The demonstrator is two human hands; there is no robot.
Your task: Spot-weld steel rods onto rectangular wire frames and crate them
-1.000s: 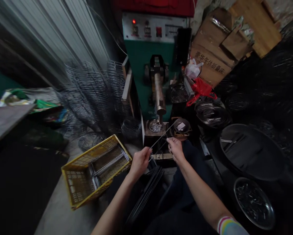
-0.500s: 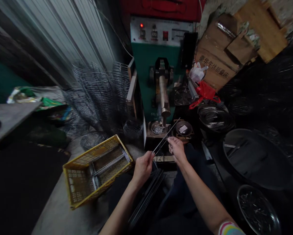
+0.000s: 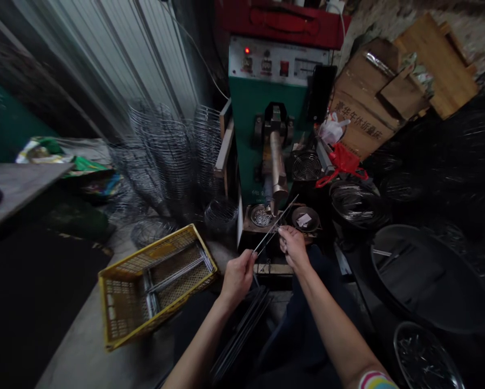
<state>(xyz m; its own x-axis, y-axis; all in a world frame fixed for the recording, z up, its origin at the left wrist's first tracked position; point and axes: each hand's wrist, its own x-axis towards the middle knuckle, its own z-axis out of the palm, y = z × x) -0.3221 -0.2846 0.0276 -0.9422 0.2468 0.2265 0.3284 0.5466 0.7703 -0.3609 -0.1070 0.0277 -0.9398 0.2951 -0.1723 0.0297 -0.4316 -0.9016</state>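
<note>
My left hand (image 3: 237, 275) is closed around the near end of a thin metal rod (image 3: 275, 225) that slants up to the right. My right hand (image 3: 292, 246) pinches the same rod further along, just in front of a green welding machine (image 3: 262, 97). The rod's far end reaches toward the machine's brass-coloured electrode arm (image 3: 276, 162). Below the arm sits a small dish of metal bits (image 3: 261, 216). A bundle of dark rods (image 3: 242, 332) lies across my lap under the left wrist.
A yellow plastic crate (image 3: 153, 281) holding metal bars stands on the floor at the left. Stacked wire baskets (image 3: 165, 156) lean behind it. Round dark pans (image 3: 424, 270) and a bowl of small parts (image 3: 426, 359) are on the right. Cardboard boxes (image 3: 368, 113) stand behind.
Both hands keep their hold on the rod and stay nearly still relative to the machine. The camera has swung slightly left and down, so the scene shifts right and down.
</note>
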